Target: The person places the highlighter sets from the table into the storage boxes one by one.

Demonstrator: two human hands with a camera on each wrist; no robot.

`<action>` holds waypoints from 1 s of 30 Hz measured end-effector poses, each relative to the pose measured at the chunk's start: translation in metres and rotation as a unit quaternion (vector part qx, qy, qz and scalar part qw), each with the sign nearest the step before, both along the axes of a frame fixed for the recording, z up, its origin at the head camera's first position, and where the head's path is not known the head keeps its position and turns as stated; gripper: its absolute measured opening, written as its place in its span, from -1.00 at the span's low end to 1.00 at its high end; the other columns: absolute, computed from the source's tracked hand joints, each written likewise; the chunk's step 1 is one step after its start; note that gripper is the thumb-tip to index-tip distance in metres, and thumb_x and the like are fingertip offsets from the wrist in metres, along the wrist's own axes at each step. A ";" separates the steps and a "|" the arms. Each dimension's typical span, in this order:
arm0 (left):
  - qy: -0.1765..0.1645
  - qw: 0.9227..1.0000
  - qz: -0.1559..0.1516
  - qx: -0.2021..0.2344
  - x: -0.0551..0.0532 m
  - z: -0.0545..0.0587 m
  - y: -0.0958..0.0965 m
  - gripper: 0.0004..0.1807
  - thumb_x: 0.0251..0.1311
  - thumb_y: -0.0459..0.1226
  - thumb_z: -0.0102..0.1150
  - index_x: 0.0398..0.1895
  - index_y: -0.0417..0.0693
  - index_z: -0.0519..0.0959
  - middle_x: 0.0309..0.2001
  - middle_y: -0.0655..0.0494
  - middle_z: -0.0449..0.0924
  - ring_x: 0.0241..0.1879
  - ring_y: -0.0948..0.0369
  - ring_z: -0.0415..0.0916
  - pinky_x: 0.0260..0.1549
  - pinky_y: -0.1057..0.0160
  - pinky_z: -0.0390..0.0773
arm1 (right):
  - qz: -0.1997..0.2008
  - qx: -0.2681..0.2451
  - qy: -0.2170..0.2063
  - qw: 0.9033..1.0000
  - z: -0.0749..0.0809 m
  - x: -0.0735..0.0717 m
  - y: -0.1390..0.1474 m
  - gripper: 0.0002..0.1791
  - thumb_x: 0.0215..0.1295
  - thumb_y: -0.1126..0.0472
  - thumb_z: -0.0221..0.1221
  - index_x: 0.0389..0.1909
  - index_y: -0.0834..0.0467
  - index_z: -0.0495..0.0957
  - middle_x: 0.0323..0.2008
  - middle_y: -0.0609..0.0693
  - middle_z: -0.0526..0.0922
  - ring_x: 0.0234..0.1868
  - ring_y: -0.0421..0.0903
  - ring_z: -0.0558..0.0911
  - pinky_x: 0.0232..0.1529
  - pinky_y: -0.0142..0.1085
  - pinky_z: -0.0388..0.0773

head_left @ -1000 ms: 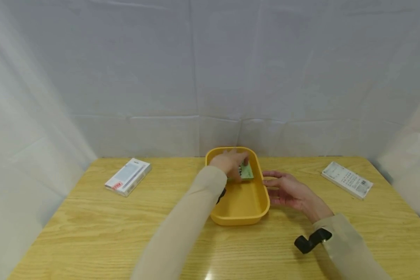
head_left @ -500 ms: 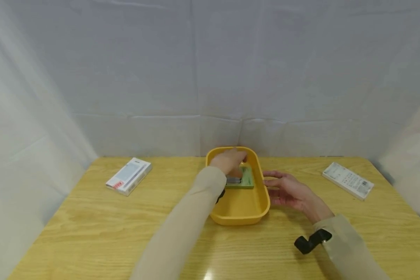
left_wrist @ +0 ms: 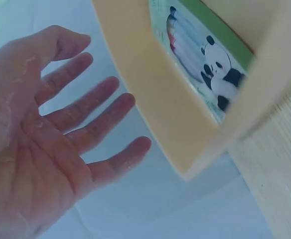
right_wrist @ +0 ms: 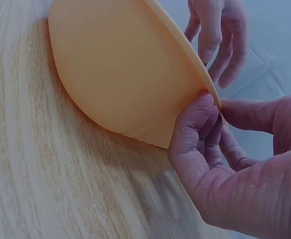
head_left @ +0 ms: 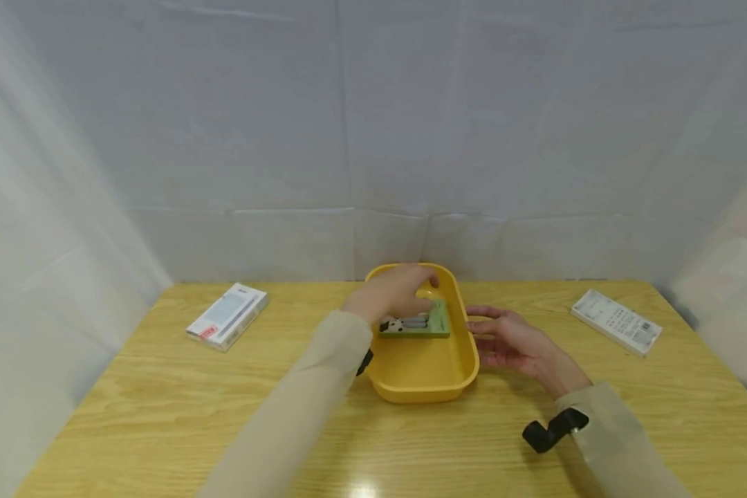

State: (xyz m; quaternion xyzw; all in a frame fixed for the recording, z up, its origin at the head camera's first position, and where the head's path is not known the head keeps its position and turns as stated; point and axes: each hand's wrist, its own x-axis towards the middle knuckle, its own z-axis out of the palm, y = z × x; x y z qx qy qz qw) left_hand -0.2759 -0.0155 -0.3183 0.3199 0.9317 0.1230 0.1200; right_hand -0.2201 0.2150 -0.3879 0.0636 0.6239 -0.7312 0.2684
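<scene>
A yellow plastic bin (head_left: 425, 370) stands on the wooden table near its far edge. Flat inside, toward the far half, lies a green box (head_left: 438, 321) with a panda picture; pastel, pen-like shapes show on its front in the left wrist view. My left hand (head_left: 393, 292) hovers over the bin with loosely spread fingers, apart from the box (left_wrist: 213, 64) and holding nothing. At the bin's right side, my right hand (head_left: 517, 342) pinches the rim between thumb and fingers, as the right wrist view shows.
To the left lies a white box (head_left: 229, 315) with a red label. Another slim white box (head_left: 618, 321) with printed text and a barcode lies at the right. White sheeting (head_left: 286, 138) hangs behind the table and at both sides.
My left hand has let go of the green box and drawn back up and left. The box has settled flat, slightly nearer me in the bin. My right hand keeps its place.
</scene>
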 end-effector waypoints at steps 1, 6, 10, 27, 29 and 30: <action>0.009 1.000 -0.004 0.010 0.002 0.001 -0.003 -0.55 0.45 -0.15 0.15 0.34 -0.03 0.48 0.34 0.01 0.53 0.33 0.10 0.46 0.35 0.09 0.45 | 0.000 0.001 0.001 1.000 0.000 0.000 0.000 -0.41 0.48 0.23 0.15 0.45 0.18 0.20 -0.06 0.00 0.67 -0.10 -0.10 0.70 -0.12 -0.24 0.75; 0.061 0.997 -0.018 0.051 0.010 0.001 -0.019 -0.56 0.44 -0.14 0.14 0.33 0.01 0.49 0.29 0.03 0.55 0.27 0.10 0.49 0.32 0.08 0.48 | 0.001 0.003 0.003 1.000 -0.001 0.000 -0.002 -0.40 0.49 0.21 0.15 0.45 0.19 0.21 -0.07 -0.02 0.67 -0.10 -0.11 0.70 -0.13 -0.26 0.75; 0.102 0.991 -0.027 0.080 0.017 -0.002 -0.032 -0.55 0.45 -0.16 0.12 0.36 0.03 0.47 0.33 0.02 0.53 0.30 0.05 0.49 0.35 0.02 0.47 | 0.001 -0.005 0.001 1.000 -0.002 0.000 -0.002 -0.42 0.49 0.22 0.15 0.43 0.19 0.22 -0.08 -0.02 0.68 -0.10 -0.11 0.70 -0.13 -0.26 0.75; 0.306 0.951 -0.006 0.045 0.034 -0.016 -0.085 -0.48 0.36 0.02 0.18 0.38 0.24 0.51 0.49 0.01 0.36 0.49 -0.16 0.25 0.34 -0.47 0.22 | -0.003 -0.005 0.005 1.000 -0.001 0.001 0.000 -0.40 0.50 0.24 0.13 0.47 0.21 0.19 -0.07 -0.02 0.71 -0.10 -0.11 0.72 -0.13 -0.22 0.76; 0.310 0.950 0.001 0.047 0.034 -0.018 -0.091 -0.45 0.35 0.04 0.20 0.39 0.22 0.50 0.51 -0.02 0.32 0.51 -0.17 0.21 0.35 -0.49 0.17 | -0.003 -0.006 0.006 1.000 -0.001 0.001 0.000 -0.40 0.49 0.24 0.14 0.46 0.21 0.19 -0.08 -0.03 0.71 -0.10 -0.11 0.73 -0.12 -0.22 0.76; 0.307 0.950 0.006 0.051 0.034 -0.020 -0.094 -0.43 0.34 0.04 0.20 0.40 0.22 0.49 0.52 -0.03 0.31 0.52 -0.18 0.19 0.35 -0.50 0.15 | -0.003 -0.006 0.006 1.000 -0.001 0.001 0.001 -0.40 0.49 0.24 0.14 0.46 0.21 0.20 -0.08 -0.03 0.71 -0.10 -0.11 0.73 -0.13 -0.22 0.76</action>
